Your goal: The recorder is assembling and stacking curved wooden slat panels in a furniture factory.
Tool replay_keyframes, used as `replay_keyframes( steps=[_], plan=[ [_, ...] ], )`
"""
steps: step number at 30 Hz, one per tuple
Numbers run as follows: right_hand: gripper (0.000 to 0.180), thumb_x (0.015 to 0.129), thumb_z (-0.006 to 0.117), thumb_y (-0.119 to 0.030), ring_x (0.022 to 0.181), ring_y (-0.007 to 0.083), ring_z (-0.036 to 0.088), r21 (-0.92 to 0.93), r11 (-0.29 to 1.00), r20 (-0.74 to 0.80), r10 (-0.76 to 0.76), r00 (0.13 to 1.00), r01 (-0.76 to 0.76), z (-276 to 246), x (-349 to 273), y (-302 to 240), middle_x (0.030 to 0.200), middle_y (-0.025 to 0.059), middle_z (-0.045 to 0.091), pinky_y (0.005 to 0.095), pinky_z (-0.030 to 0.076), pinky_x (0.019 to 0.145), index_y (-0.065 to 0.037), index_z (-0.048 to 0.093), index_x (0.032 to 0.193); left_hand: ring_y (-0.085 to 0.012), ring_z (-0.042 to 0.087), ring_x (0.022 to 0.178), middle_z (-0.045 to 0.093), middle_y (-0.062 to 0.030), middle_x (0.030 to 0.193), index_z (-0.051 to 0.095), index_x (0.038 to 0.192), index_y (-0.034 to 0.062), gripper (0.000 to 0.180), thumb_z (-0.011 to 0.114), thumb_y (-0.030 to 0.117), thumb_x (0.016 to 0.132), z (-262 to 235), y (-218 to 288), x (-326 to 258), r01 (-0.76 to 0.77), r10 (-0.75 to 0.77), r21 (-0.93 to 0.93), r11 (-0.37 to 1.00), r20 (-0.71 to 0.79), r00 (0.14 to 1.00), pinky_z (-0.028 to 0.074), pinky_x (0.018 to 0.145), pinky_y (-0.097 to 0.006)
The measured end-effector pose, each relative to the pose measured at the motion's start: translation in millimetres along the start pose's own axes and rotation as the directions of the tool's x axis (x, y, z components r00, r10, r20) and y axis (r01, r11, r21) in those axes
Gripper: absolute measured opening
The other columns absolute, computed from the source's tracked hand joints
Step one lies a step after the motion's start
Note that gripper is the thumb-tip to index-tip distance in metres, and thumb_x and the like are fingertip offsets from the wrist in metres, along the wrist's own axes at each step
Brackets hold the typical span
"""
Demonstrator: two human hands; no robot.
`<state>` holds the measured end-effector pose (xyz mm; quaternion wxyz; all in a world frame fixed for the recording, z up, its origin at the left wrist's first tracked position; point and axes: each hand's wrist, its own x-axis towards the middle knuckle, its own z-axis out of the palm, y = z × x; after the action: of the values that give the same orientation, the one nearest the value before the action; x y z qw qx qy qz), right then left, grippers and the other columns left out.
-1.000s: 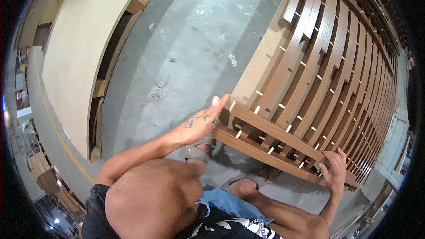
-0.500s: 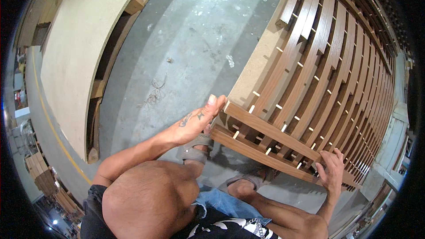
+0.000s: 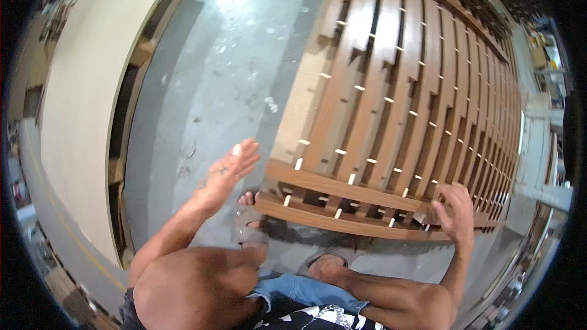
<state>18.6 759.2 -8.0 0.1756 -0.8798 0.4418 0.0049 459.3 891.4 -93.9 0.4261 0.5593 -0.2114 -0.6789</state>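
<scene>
Brown wooden slats [image 3: 333,110] lie in rows on my right, with short pale dowels [image 3: 359,88] sticking out of their sides. Across their near ends run an upper brown strip [image 3: 330,181] and a lower brown strip [image 3: 318,217], both with pale dowels along them. My left hand [image 3: 231,170], slightly blurred, is in the air left of the upper strip's end, its fingers stretched out and nothing in it. Over the right part of the strips is my right hand [image 3: 455,212], fingers bent and thumb apart. Whether its fingertips touch the wood is unclear.
A large pale board [image 3: 85,91] on wooden supports stands at the left. Grey floor [image 3: 214,79] lies between it and the slats. A light panel [image 3: 299,107] shows under the slats' left edge. My sandalled feet are below the near strips.
My left hand has come off the left end of the upper strip and moved away from it. My right hand has shifted slightly, its fingers more bent. The whole view has turned a little.
</scene>
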Motion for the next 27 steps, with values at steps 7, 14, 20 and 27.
replay_keyframes(
  steps=[7,14,20,27],
  plan=[
    [0.022,0.088,0.058,-0.018,0.088,0.0310,0.062,-0.166,0.985,0.021,-0.051,0.998,0.054,-54.7,62.4,44.1,0.091,0.0160,0.064,0.0409,0.048,0.081,0.001,0.063,0.098,-0.0283,0.059,0.110,0.060,-0.0207,0.120,0.052,0.126,-0.0052,0.061,0.046,0.047,0.095,-25.8,104.0,59.5,-0.173,0.308,0.636,0.752,-0.108,0.945,0.047,0.093,-0.040],
    [0.019,0.088,0.058,-0.019,0.086,0.0312,0.062,-0.279,0.938,0.059,-0.198,0.978,0.207,-62.8,152.7,40.3,0.089,0.0147,0.062,0.0415,0.049,0.078,-0.002,0.062,0.097,-0.0316,0.065,0.096,0.065,-0.0224,0.109,0.059,0.116,-0.0038,0.041,0.048,0.031,0.097,33.7,199.0,161.0,-0.227,0.225,0.958,-0.173,0.263,0.938,0.051,0.082,-0.039],
    [0.015,0.088,0.057,-0.015,0.087,0.0325,0.061,-0.146,0.964,-0.172,-0.244,0.954,0.221,-35.6,136.6,68.8,0.091,0.0136,0.063,0.0420,0.048,0.076,-0.003,0.062,0.095,-0.0317,0.063,0.102,0.063,-0.0226,0.112,0.057,0.120,-0.0023,0.037,0.051,0.025,0.096,86.9,186.4,188.2,-0.479,0.534,0.874,0.074,0.371,0.760,0.048,0.090,-0.038],
    [0.020,0.090,0.056,-0.015,0.076,0.0244,0.068,0.114,0.992,-0.590,0.116,0.799,-0.059,-67.0,68.2,152.8,0.080,0.0100,0.069,0.0343,0.052,0.068,-0.001,0.065,0.100,-0.0132,0.058,0.075,0.062,-0.0060,0.079,0.064,0.102,-0.0030,0.031,0.058,0.027,0.094,-4.0,158.9,233.1,-0.416,0.466,0.751,0.512,0.164,0.869,0.047,0.070,-0.027]
  ],
)
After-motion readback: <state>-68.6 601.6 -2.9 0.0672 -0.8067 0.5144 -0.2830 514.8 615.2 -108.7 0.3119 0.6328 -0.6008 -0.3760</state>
